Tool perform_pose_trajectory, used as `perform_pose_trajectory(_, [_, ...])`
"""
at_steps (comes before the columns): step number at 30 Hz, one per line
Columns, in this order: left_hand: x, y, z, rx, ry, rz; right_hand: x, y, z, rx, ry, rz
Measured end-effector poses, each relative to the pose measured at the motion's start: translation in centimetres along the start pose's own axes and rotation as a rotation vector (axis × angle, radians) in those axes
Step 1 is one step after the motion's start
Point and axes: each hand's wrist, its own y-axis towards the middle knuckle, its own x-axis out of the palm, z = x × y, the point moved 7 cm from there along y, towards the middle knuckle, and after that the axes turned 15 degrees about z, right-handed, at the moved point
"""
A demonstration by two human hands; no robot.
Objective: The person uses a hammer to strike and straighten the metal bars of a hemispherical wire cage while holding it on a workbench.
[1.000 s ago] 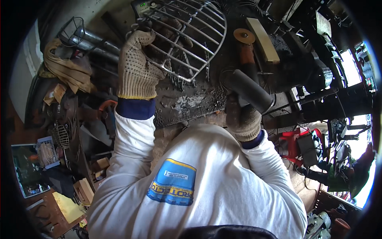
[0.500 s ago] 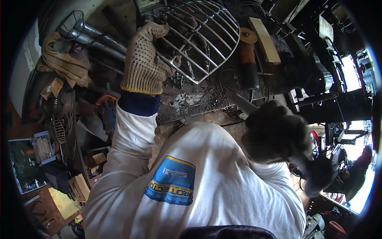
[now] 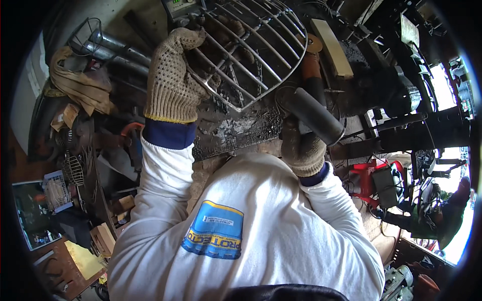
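Note:
My left hand (image 3: 173, 75), in a beige knitted glove, is closed on the edge of a curved metal grille (image 3: 271, 37) with several parallel bars. Its fingers show partly through the bars, beneath the grille. In my gloved right hand (image 3: 303, 148) is a hammer (image 3: 321, 116) with a thick dark cylindrical head, held just below and right of the grille's near corner. That hand's fingers are closed, and the head hides most of the handle. An orange and black angle grinder (image 3: 312, 65) lies right of the grille, its lower body partly behind the hammer head.
The dark, gritty workbench (image 3: 241, 131) lies beneath the grille. A pale flat bar (image 3: 331, 47) rests beyond the grinder. Metal tubes (image 3: 120, 47) and a brown cloth (image 3: 80, 80) sit at the left. A red stool (image 3: 362, 183) stands at the right.
My right hand has swung the hammer up and leftward from the lower right, toward the grille. The left hand and grille have shifted slightly, the grille tilting a little.

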Motion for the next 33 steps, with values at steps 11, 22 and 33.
perform_pose_trajectory(11, [-1.0, 1.6, 0.1, 0.053, 0.111, -0.085, 2.3, 0.6, 0.3, -0.008, -0.123, -0.136])
perform_pose_trajectory(22, [-2.3, 2.8, -0.4, 0.304, 0.180, -0.031, 0.1, -2.9, 4.3, 0.371, -0.283, -0.192])
perform_pose_trajectory(33, [-2.7, 3.6, 2.2, 0.073, -0.009, -0.273, -3.2, -6.1, 6.4, 0.344, -0.067, 0.094])
